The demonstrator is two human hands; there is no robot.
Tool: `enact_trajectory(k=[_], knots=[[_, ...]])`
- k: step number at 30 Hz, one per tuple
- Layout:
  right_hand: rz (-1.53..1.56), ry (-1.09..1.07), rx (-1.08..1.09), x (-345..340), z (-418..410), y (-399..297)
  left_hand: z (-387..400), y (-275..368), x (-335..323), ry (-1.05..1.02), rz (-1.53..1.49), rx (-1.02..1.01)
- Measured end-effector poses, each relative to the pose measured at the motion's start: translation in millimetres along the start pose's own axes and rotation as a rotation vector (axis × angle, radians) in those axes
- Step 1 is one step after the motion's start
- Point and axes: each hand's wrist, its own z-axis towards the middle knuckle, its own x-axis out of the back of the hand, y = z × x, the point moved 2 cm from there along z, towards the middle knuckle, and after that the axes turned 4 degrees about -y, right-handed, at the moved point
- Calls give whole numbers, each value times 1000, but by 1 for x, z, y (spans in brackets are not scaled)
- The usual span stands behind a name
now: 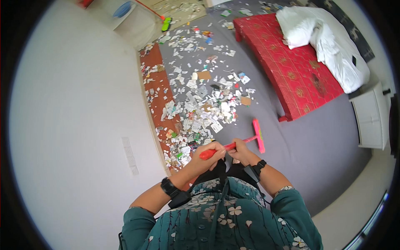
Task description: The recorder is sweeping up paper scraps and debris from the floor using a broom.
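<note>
Both my hands grip the red handle of a push broom with a pink head [258,136]. My left hand [208,155] is closed around the handle near its rounded top end. Further down the handle, my right hand [240,151] holds it on the side toward the head. The broom head is on the grey floor covering [300,156], to the right of a heap of scattered paper scraps [200,109]. Plastic bits and pieces of brown cardboard [204,75] lie among the scraps.
A bed with a red patterned mattress [290,72] and white bedding [334,47] stands at the right, beside a white cabinet [371,118]. A white wall [78,109] runs along the left. A green broom head [167,24] and a blue basin [122,9] are at the far end.
</note>
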Motion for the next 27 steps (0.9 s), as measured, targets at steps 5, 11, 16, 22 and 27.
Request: enact_trajectory(k=[5,11,16,22,27], knots=[[-59,-18,-26,-52,31,7,17,-22,48,225,163,-171],[-109,-336,161,-152,91,-32,49,27,82,64,602,-516],[-146,-704,40,-224,88,-32,21,17,85,-73,1106,-545],[-187,-546,131,-239,11,-3,-45,67,95,-110,1032,-453],[-18,-314,-16,-179,3,40,-69,61,92,29,574,-485]])
